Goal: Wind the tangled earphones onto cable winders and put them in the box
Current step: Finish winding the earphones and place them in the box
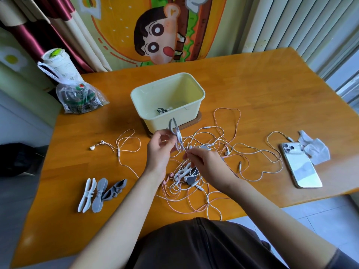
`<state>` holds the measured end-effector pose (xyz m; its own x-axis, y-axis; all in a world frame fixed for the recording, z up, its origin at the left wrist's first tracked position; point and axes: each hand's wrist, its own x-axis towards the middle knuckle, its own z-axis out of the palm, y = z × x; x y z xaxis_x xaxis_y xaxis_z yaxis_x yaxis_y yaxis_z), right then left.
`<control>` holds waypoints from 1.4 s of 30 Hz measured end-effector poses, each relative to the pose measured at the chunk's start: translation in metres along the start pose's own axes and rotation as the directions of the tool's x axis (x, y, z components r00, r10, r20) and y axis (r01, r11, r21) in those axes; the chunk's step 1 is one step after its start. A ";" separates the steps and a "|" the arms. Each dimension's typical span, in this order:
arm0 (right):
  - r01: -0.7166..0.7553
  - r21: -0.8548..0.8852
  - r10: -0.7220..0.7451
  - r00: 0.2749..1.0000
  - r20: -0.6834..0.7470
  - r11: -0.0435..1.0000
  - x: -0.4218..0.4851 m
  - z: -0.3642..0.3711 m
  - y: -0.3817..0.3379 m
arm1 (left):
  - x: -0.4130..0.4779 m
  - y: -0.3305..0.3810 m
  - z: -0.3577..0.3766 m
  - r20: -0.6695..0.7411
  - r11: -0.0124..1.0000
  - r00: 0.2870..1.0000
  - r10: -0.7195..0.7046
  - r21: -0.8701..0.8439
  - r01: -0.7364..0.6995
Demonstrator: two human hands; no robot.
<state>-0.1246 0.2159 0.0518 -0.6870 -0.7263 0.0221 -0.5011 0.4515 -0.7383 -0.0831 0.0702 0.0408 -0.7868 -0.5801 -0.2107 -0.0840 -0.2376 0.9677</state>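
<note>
- On my feed the left hand (pixel 161 150) pinched a grey, rubbery cable winder (pixel 172 125) between thumb and curled fingers, with the forked end pointing up.
- The right hand (pixel 206 164) pinched a thin white cord (pixel 179 138) just beside that winder, fingertips pressed together.
- Under and around both hands lay the tangled earphones (pixel 186 183), loose white and pink loops with small buds and plugs.
- Just beyond the fingers stood the box (pixel 203 94), cream plastic with rounded corners, and a small dark bundle (pixel 162 110) lay inside it.
- Near the left forearm I saw three spare winders (pixel 99 193), white, grey and dark grey.
- Well right of the hands lay a phone (pixel 301 166) touching a crumpled tissue (pixel 314 148).
- Far left of the fingers were a clear plastic bag (pixel 79 98) and a cup (pixel 58 63).
- Everything sat on a glossy orange wooden table (pixel 252 90), with a cartoon hanging (pixel 159 35) behind it.
</note>
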 end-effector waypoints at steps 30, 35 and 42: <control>-0.168 0.034 0.170 0.982 -0.083 0.985 0.008 -0.019 0.027 | -0.015 0.007 -0.004 0.439 0.960 0.892 -0.108 -0.189 0.209; -0.136 0.040 0.137 0.989 -0.048 0.990 0.004 -0.005 0.019 | -0.011 0.010 0.002 0.307 0.898 0.946 -0.107 -0.379 0.225; -0.106 0.042 0.107 0.994 -0.014 0.993 0.002 0.007 0.012 | -0.006 -0.001 0.003 0.154 0.882 0.974 -0.165 -0.419 0.215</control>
<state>-0.1281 0.2164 0.0379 -0.7440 -0.6664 -0.0475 -0.4026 0.5040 -0.7642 -0.0801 0.0766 0.0415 -0.8468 -0.4063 -0.3433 0.0131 -0.6612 0.7501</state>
